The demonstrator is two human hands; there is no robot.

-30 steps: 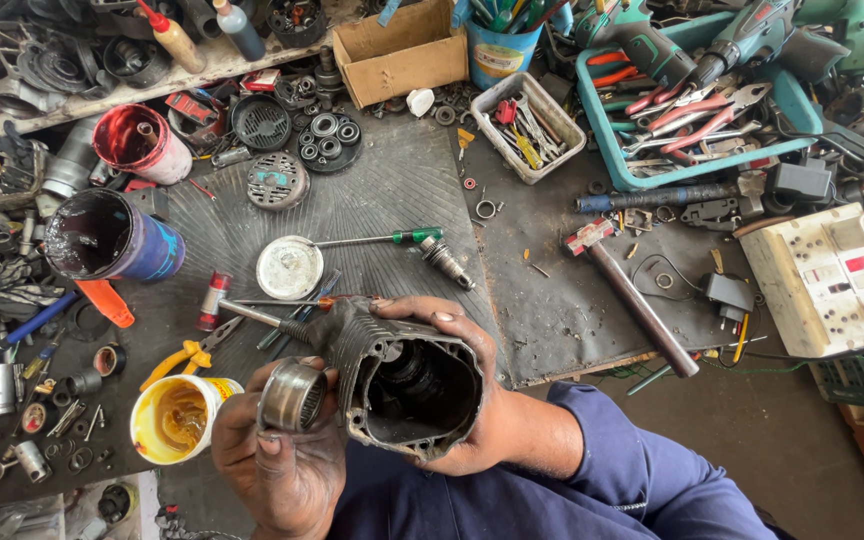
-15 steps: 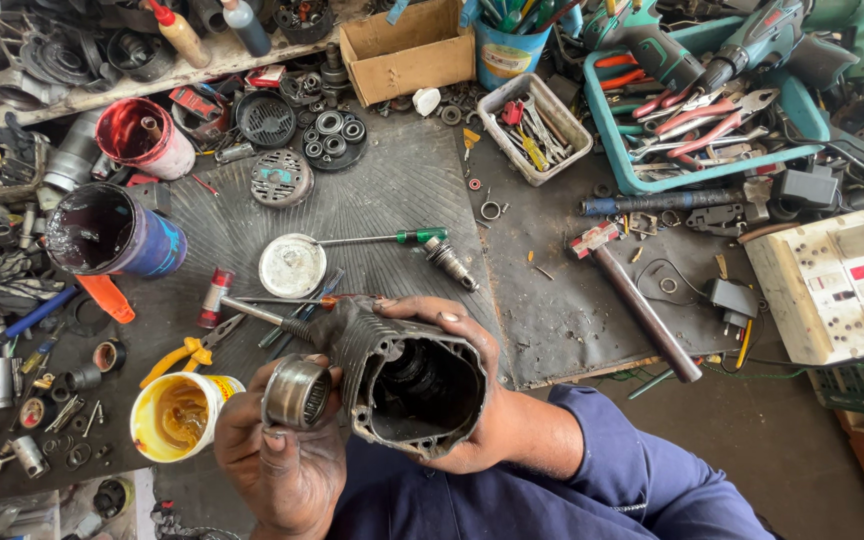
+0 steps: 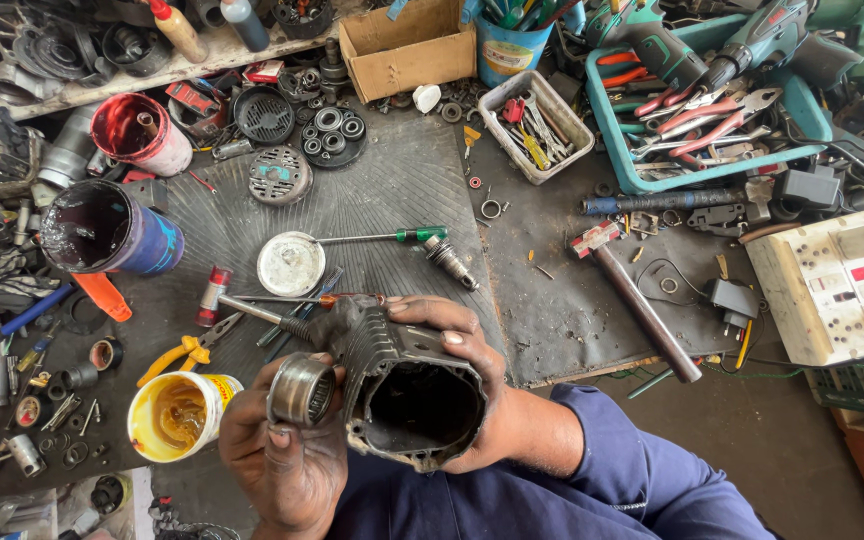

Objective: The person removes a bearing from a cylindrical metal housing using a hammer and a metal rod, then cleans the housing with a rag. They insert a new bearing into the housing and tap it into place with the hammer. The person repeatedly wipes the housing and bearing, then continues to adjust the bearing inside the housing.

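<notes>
My right hand [image 3: 472, 375] grips a dark, greasy metal housing [image 3: 402, 395] with a finned side; its hollow open end faces up at me. My left hand [image 3: 287, 465] holds a round metal bearing ring [image 3: 302, 392] between thumb and fingers, right against the housing's left side. Both hands are oily and hover low over the near edge of a ribbed black rubber mat [image 3: 372, 200]. A blue sleeve covers my right arm.
A yellow tub of grease [image 3: 177, 415] stands just left of my left hand. On the mat lie a round white lid [image 3: 290, 263], a green-handled screwdriver [image 3: 392, 237] and a spark plug [image 3: 449, 262]. A hammer [image 3: 642, 305], trays of tools and several drills fill the right and back.
The housing has tilted slightly, showing more of its open end. The bearing ring stays at its left side. Both hands keep their grip.
</notes>
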